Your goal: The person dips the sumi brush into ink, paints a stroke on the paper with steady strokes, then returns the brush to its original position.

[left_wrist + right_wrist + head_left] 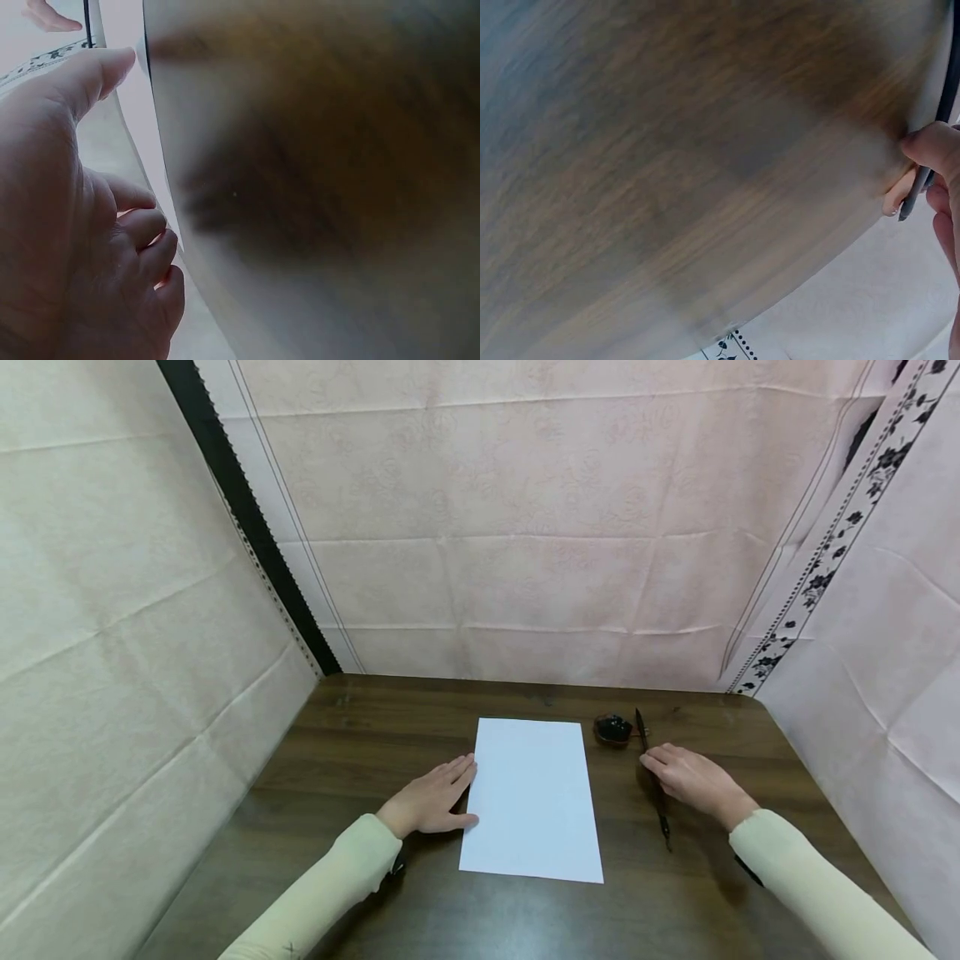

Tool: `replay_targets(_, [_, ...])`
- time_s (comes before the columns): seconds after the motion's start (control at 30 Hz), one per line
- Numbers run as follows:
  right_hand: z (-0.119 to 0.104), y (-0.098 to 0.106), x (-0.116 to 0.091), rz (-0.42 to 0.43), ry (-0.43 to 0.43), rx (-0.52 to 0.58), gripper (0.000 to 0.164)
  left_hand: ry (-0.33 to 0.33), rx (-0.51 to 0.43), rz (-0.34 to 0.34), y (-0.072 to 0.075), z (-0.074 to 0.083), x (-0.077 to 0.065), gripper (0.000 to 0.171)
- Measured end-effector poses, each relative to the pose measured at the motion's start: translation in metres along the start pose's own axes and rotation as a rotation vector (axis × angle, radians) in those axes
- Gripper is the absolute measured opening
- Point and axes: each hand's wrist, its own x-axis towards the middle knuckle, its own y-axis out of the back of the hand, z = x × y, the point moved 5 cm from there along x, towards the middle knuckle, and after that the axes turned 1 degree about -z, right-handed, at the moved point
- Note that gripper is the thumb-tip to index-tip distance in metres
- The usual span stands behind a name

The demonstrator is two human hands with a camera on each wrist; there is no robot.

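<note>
Blank white sheet [534, 797], unmarked, between both hands; black pen [652, 777] alongside.

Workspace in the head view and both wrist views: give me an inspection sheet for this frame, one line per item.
Surface: dark wooden table, bare wood around the things.
Job's things: white sheet of paper lying flat at centre; slim black pen lying right of the paper; small dark inkwell beside the sheet's far right corner.
Clutter: nothing seen.
Hands: left hand flat on the table, fingers straight, at the paper's left edge; right hand over the pen, fingertips pinching it in the right wrist view.
Cables: nothing seen.
Surroundings: pale pink cloth hung on three sides, with a black floral border at right.
</note>
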Motion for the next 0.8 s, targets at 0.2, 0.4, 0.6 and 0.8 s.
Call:
replay_targets(0.2, [-0.001,-0.005,-0.002,-0.028,0.055,-0.111,0.046,-0.008,-0.008,-0.017,-0.001,0.002,0.002,0.091])
replay_targets(0.4, [-0.002,-0.008,-0.001,-0.071,0.115,-0.219,0.045,0.009,-0.038,-0.037,-0.001,0.002,0.001,0.091])
replay_targets(0.6, [-0.005,-0.01,-0.002,-0.048,0.178,-0.23,0.045,0.023,-0.035,-0.043,-0.003,0.0,0.002,0.091])
replay_targets(0.8, [-0.006,-0.013,-0.008,0.015,0.241,-0.249,0.047,0.017,-0.054,-0.049,-0.003,0.002,0.001,0.091])
